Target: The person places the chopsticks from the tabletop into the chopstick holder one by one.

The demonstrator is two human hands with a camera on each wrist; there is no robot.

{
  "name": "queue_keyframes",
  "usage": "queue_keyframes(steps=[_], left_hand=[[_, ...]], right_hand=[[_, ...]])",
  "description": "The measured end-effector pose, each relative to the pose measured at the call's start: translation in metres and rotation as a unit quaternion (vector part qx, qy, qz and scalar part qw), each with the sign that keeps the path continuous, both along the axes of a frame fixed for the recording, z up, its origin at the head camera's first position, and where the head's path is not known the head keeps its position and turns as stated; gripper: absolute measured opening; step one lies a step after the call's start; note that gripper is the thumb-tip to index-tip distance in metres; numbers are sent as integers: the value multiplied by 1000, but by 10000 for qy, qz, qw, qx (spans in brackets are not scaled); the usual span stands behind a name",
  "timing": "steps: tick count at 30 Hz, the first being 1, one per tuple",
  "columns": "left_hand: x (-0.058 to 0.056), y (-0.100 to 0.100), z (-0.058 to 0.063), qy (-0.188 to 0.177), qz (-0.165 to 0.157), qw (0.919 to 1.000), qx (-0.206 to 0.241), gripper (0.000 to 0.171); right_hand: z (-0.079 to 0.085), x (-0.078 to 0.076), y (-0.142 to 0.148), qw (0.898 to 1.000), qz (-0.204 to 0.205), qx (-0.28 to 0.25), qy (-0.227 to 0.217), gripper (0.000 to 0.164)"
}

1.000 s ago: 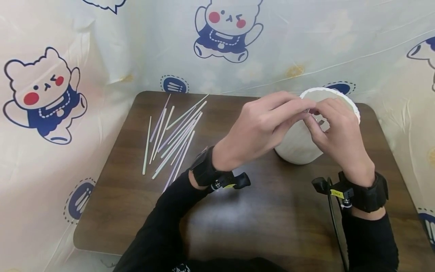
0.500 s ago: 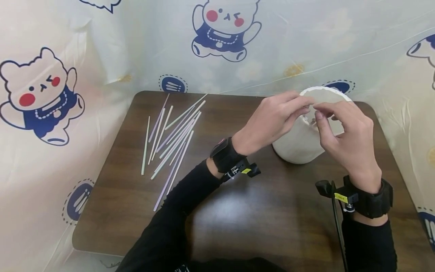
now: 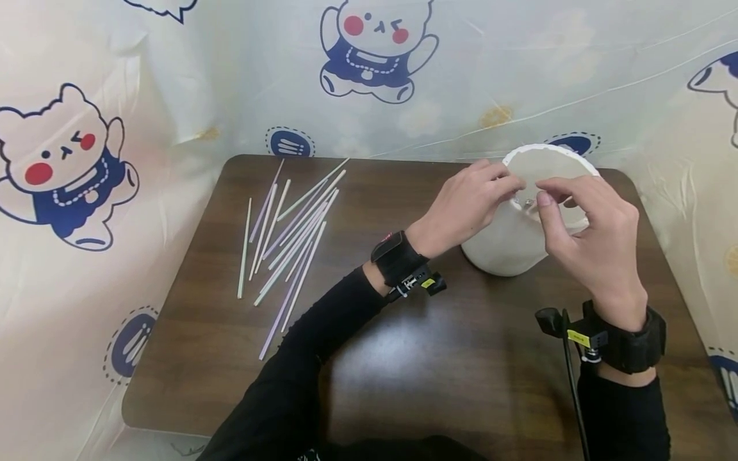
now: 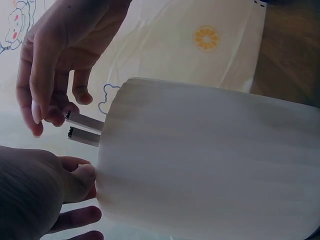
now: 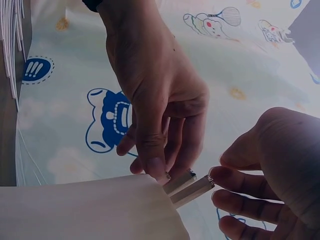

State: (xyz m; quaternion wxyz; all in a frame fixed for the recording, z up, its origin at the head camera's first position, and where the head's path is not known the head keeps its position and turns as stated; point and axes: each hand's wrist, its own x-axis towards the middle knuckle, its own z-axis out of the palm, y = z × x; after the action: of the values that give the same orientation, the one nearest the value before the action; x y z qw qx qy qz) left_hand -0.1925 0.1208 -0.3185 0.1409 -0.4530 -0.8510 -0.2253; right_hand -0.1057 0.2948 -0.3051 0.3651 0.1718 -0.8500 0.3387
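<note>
Tbl (image 3: 461, 384) front-ctr free; L grip (image 3: 478, 198) & R grip (image 3: 599, 240) crowd container rim (image 3: 548, 148).

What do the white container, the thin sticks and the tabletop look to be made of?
White container: probably matte plastic, perhaps ceramic; pale wall without sharp highlights. Thin sticks: possibly paper or plastic, dull finish; straight, pastel, no grain showing. Tabletop: wood or wood-look laminate, semi-gloss; brown grain and a blurred light reflection.
</note>
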Motion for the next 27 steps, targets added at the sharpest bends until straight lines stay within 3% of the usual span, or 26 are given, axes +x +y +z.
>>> queue_keyframes(steps=[5,12,16,19,21,22,25,27], left_hand=[[3,-5,0,11,138,9998,-170,32],[8,-24,-15,376,496,9978,225,40],[6,-48,-33,210,868,9951,429,32],[1,-72,-53,-320,1437,9885,348,24],[-4,-91,-68,-691,2083,9756,109,21],[-7,-102,-75,-854,2489,9647,-59,21],[-19,-134,-92,-1182,3729,9184,-599,21],[-25,-155,-99,-1361,4363,8853,-856,20]], right_hand=[[1,3,-4,9998,-152,-98,110,24],[5,9,-17,9992,-30,-305,239,25],[3,13,-26,9990,173,-271,319,28],[0,17,-33,9983,409,-167,383,31],[-3,19,-38,9974,631,-54,354,33],[-4,20,-40,9967,746,20,321,34],[-9,20,-47,9935,1097,211,212,35],[-11,19,-51,9907,1306,349,139,35]])
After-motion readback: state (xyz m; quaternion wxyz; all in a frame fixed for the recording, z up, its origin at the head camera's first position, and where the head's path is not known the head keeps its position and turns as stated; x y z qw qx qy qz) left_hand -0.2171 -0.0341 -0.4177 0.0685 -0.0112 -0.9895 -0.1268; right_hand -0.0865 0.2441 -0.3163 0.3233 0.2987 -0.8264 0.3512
